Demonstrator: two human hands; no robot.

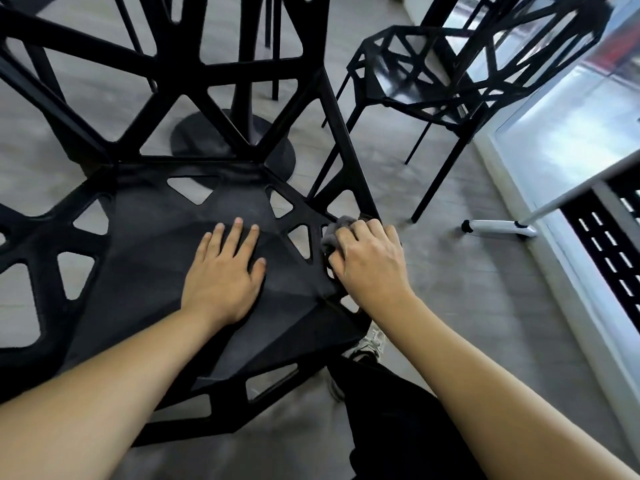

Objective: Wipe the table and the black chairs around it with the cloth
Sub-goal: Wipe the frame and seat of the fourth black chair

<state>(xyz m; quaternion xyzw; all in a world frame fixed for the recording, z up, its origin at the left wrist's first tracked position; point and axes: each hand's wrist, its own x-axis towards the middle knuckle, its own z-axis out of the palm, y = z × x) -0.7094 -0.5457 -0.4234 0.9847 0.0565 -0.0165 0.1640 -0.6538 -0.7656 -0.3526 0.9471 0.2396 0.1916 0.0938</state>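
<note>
Pressing flat on the seat [149, 258] of the near chair, your left hand [223, 275] lay palm down with its fingers [237, 233] spread and straight, holding nothing. Your right hand [369, 263] sat at about three o'clock from it, on the seat's right edge, fingers curled tight around the grey cloth [337, 232]; only a bunched corner of the cloth showed, poking out at the hand's ten o'clock and touching the chair frame. The chair's open-lattice back [221, 71] rose toward twelve o'clock, with a round table base [194, 140] visible through its gaps. A second black chair [419, 76] stood well apart at roughly one o'clock. At your right hand's five o'clock a pale shoe [372, 342] showed below the seat's corner. A white stand foot [498, 230] lay on the floor [450, 271] at three o'clock.
</note>
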